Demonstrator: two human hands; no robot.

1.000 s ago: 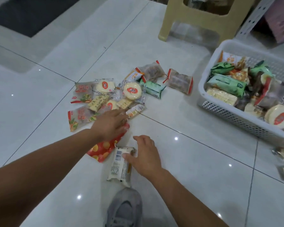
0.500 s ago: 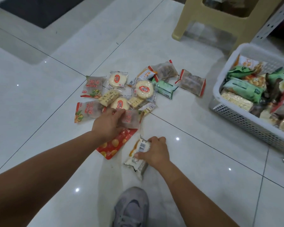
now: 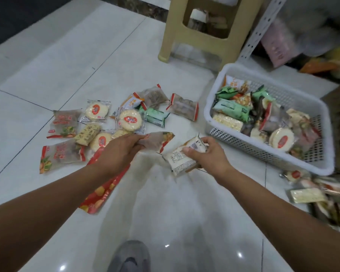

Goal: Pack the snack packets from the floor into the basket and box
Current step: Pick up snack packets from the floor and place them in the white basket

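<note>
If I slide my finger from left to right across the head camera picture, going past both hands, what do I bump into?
A frosted red-edged packet lying flat → left hand → the frosted packet it holds → white packet → right hand gripping it → white basket.

Glossy white tiled floor (image 3: pixel 90 61), beige plastic stool (image 3: pixel 210 26), white perforated shelf post (image 3: pixel 261 26)

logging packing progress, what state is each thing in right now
left hand, gripping a translucent packet
right hand, gripping a white packet
basket, upright, partly filled with packets
red packet, flat on the floor, partly under the left forearm
round cake packet, lying in the floor pile
green packet, lying on the floor
stool, upright
</note>
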